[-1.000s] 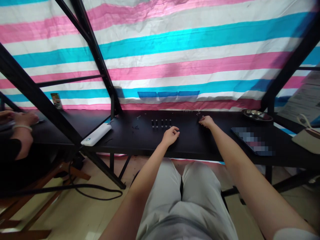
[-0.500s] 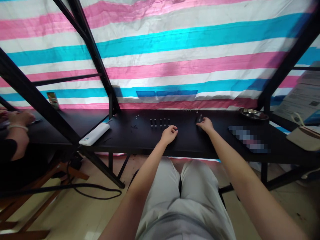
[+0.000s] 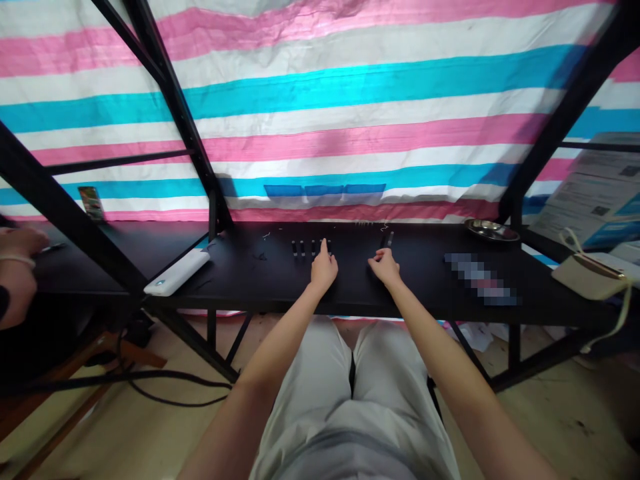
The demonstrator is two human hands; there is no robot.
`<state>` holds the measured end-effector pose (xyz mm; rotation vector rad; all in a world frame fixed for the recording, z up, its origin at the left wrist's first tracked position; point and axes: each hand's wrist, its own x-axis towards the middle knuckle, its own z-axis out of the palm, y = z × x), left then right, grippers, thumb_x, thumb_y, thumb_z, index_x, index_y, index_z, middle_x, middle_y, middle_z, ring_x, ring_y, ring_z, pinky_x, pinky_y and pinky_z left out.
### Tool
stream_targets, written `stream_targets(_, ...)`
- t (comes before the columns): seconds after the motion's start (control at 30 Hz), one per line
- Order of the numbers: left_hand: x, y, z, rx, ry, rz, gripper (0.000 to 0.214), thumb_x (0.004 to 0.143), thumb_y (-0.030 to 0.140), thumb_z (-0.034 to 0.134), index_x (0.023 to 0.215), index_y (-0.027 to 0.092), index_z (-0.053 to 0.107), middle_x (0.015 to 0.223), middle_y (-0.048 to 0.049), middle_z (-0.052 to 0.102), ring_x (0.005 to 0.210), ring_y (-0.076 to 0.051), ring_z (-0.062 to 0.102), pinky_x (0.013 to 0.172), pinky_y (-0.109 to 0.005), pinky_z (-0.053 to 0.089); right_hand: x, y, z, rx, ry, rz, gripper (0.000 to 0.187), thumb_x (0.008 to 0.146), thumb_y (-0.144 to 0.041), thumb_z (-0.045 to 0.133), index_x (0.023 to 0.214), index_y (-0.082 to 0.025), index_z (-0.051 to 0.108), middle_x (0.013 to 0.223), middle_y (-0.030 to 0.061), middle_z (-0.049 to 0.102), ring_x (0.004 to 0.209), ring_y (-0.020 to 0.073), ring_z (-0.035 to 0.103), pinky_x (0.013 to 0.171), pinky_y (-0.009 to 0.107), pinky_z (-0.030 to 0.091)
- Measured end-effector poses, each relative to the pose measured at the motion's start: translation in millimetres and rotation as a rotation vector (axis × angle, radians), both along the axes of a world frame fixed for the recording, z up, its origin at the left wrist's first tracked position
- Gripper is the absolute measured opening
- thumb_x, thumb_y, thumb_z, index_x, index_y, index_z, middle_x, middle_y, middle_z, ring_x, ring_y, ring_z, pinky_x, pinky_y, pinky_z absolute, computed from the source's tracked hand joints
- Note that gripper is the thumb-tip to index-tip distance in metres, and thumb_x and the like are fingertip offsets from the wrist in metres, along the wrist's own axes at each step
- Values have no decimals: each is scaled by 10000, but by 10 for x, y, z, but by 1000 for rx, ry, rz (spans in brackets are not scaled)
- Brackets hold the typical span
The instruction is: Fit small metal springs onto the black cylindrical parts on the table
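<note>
A row of several small black upright pieces (image 3: 305, 248) stands on the black table (image 3: 350, 287). My left hand (image 3: 324, 268) lies just in front of the row, its index finger stretched out and touching the row's right end, holding nothing. My right hand (image 3: 385, 265) rests on the table to the right with its fingers curled together; whether anything is in them is hidden. A single small black piece (image 3: 389, 238) stands just beyond its fingertips, apart from them, beside thin bits of wire (image 3: 383, 229).
A white power bank (image 3: 176, 273) lies at the table's left end and a metal dish (image 3: 492, 230) at the back right. A flat blurred item (image 3: 477, 279) lies right of my hands, a beige pouch (image 3: 585, 275) further right. Another person's hand (image 3: 20, 241) works at far left. Black frame bars slant overhead.
My right hand drew back left and nearer from the single black piece. My left hand stretched its index finger up to the row. The view shifted slightly.
</note>
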<state>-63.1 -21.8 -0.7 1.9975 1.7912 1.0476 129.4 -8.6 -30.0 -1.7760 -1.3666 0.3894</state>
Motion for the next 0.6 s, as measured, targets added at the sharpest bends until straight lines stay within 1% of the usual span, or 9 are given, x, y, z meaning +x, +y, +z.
stream_targets(0.07,26,34,80,-78,112,15,677,848,223,432,1428,125,96,898,-111,645,863,-219,606,779,-306,422,-50,-56,22,9,-83,42,221,703,-254,520,900,-213,429,830,-2,613,848,187,571,772,322,352)
stream_targets(0.13,51,74,142,-111,205,24,679,854,228,420,1428,114,77,979,-159,629,892,-250,606,779,-332,423,-77,-93,50,24,-138,63,192,723,-232,494,904,-209,435,833,9,610,842,187,570,755,316,353)
stream_targets(0.17,61,92,161,-115,241,29,644,857,224,410,1420,109,119,1011,-178,617,904,-264,605,778,-342,424,-84,-105,61,31,-156,69,186,729,-225,487,907,-208,436,831,13,608,834,187,569,746,314,355)
stream_targets(0.23,72,116,173,-107,287,42,499,875,221,364,1355,106,290,1041,-197,601,921,-282,603,771,-356,428,-89,-119,77,40,-178,80,182,734,-217,479,911,-207,439,826,17,605,818,187,568,734,310,358)
stream_targets(0.3,74,124,155,-78,300,62,373,900,243,298,1222,121,442,1036,-190,601,921,-285,605,760,-362,435,-88,-123,81,43,-184,85,183,734,-211,476,913,-207,440,820,17,603,807,186,566,725,306,360)
stream_targets(0.33,73,123,139,-61,299,70,350,907,263,282,1167,135,477,1028,-179,605,918,-283,607,756,-362,438,-88,-123,80,45,-185,85,181,735,-209,474,913,-207,441,817,16,602,803,185,565,722,305,361)
stream_targets(0.4,73,120,109,-38,297,79,328,901,308,316,1139,156,481,1018,-159,613,915,-282,608,753,-361,442,-88,-122,78,54,-189,88,176,735,-207,471,909,-208,443,810,16,602,799,183,564,719,303,361)
stream_targets(0.47,85,126,97,-41,303,65,371,869,342,406,1190,159,442,1008,-153,618,924,-290,605,759,-364,443,-90,-124,80,61,-195,92,171,734,-206,471,903,-209,446,804,15,602,797,182,564,715,303,361)
stream_targets(0.6,152,193,152,-85,387,-46,488,831,349,485,1263,141,392,1025,-180,611,958,-308,593,782,-380,435,-101,-138,100,61,-201,84,159,734,-202,478,890,-212,451,798,17,602,790,184,565,708,306,361)
